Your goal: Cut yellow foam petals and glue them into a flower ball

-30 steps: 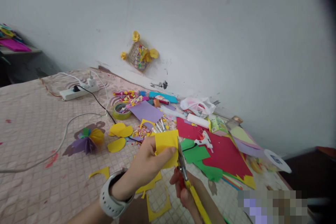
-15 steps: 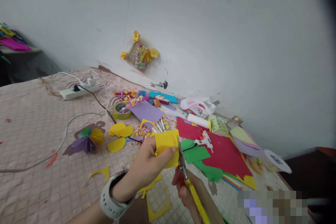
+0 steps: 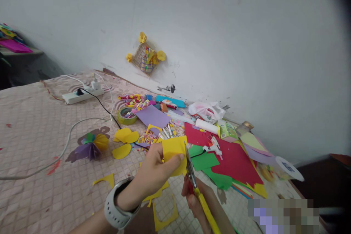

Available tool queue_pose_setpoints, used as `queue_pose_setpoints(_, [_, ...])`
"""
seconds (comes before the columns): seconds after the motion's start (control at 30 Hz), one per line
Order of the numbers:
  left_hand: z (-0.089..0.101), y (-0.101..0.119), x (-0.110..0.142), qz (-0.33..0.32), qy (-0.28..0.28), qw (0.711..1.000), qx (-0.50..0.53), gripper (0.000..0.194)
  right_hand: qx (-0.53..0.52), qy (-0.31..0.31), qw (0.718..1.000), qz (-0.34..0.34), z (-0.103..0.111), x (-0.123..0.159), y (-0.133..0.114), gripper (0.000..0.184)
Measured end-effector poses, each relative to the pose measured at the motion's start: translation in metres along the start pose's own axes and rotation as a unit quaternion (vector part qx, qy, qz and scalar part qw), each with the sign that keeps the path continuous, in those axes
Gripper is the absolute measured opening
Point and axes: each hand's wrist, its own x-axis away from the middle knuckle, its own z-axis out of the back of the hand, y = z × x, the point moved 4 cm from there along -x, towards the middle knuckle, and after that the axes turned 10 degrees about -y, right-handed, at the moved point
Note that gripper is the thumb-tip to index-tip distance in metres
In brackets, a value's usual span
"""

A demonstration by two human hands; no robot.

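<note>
The left hand (image 3: pixel 156 170), with a chunky white watch (image 3: pixel 116 203) on its wrist, clenches a roughly square sheet of bright yellow craft paper (image 3: pixel 174 153) between thumb and fingers, holding it up off the surface. The right hand (image 3: pixel 196 201) grips a pair of yellow-handled scissors (image 3: pixel 190 166) closed in its fist. Its fingers hide part of the handle, and the metal blades rise at the sheet's right edge, though whether they are biting the paper is hard to make out. Below the hands, yellow paper offcuts (image 3: pixel 164 215) lie on a pink checked cover (image 3: pixel 35 146). Farther on sit a yellow paper circle (image 3: pixel 122 151), a purple-and-yellow folded paper flower (image 3: pixel 91 147), a lilac paper sheet (image 3: pixel 153 116), and a red paper sheet (image 3: pixel 233 157) bearing a white hot glue gun (image 3: pixel 212 148). Beyond them are a roll of tape (image 3: pixel 127 116), a white power strip (image 3: pixel 82 97) and a white plastic bag (image 3: pixel 205 111), against a white wall (image 3: pixel 246 44). A pixelated patch (image 3: pixel 283 215) hides the bottom right corner, and the frame cuts off both forearms.
</note>
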Motion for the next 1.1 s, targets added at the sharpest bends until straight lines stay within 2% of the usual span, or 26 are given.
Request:
queue_pose_setpoints(0.33, [0.001, -0.003, 0.001, -0.003, -0.007, 1.0, -0.005, 0.022, 0.014, 0.009, 1.0, -0.008, -0.001, 0.0, -0.007, 0.057])
queue_pose_setpoints(0.83, [-0.001, 0.001, 0.001, -0.002, -0.019, 1.0, 0.017, 0.022, 0.029, -0.011, 0.999, -0.03, 0.001, 0.0, -0.011, 0.06])
queue_pose_setpoints(1.1, [-0.001, 0.002, 0.0, 0.003, -0.014, 1.0, 0.023, 0.022, 0.042, -0.006, 0.999, -0.006, 0.003, 0.001, -0.008, 0.057])
